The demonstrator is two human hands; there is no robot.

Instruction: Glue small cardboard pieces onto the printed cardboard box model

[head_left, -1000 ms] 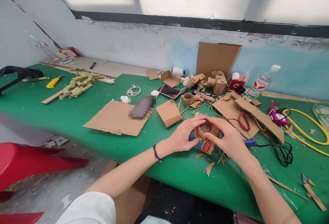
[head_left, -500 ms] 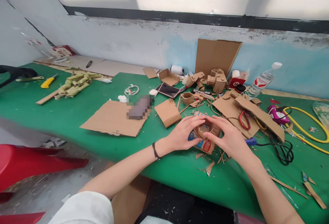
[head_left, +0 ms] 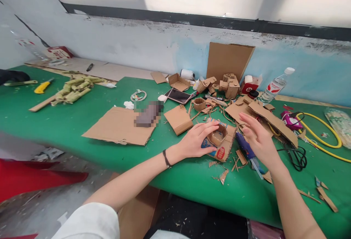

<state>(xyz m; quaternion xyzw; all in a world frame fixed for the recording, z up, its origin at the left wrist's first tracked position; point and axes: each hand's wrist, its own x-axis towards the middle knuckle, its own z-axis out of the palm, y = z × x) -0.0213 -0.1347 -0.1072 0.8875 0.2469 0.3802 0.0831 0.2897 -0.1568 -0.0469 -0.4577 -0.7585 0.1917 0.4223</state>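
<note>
My left hand (head_left: 195,141) curves round the left side of a small cardboard ring (head_left: 223,139), fingers behind it and thumb in front. The many-sided ring stands on a flat printed cardboard piece (head_left: 229,145) with blue and red lettering, lying on the green table. To the right, my right hand (head_left: 257,139) is raised with its fingers stretched and nothing in it. Partly beneath that hand lies a blue-purple hot glue gun (head_left: 245,144), a clear glue stick (head_left: 257,168) beside its lower end. Cardboard scraps (head_left: 223,176) surround the printed piece.
Behind are a second cardboard ring (head_left: 199,103), a phone (head_left: 178,95), a cardboard camera model (head_left: 229,86) and a water bottle (head_left: 275,86). Leftward lie a cardboard sheet (head_left: 117,126) and a yellow cutter (head_left: 42,86). A yellow cable (head_left: 336,131) loops at right.
My right hand has let go of the ring and moved right, opening out. The ring, its base and the glue gun now show more. My left hand stays at the ring.
</note>
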